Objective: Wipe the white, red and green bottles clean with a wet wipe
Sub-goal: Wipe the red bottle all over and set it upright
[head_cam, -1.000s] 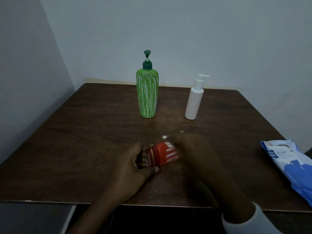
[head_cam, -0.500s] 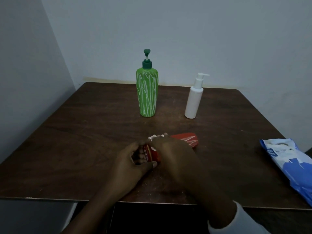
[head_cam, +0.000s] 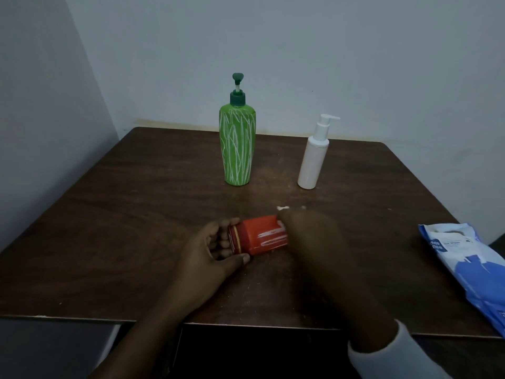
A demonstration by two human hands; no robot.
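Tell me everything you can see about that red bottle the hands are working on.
The red bottle lies on its side near the front of the dark wooden table. It looks like plastic, red with white streaks and a yellowish band near its left end. The left hand grips that end; the blurred right hand covers the other, with a bit of white wipe showing.

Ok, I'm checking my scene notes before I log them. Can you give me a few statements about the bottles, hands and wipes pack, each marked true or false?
1. The red bottle lies on its side on the table. True.
2. The left hand holds the red bottle's end. True.
3. The green bottle has tipped over. False: it stands upright near the back.
4. The white bottle is in the right hand. False: it stands alone; that hand, blurred, is over the red bottle.
5. The wipes pack lies at the table's right edge. True.
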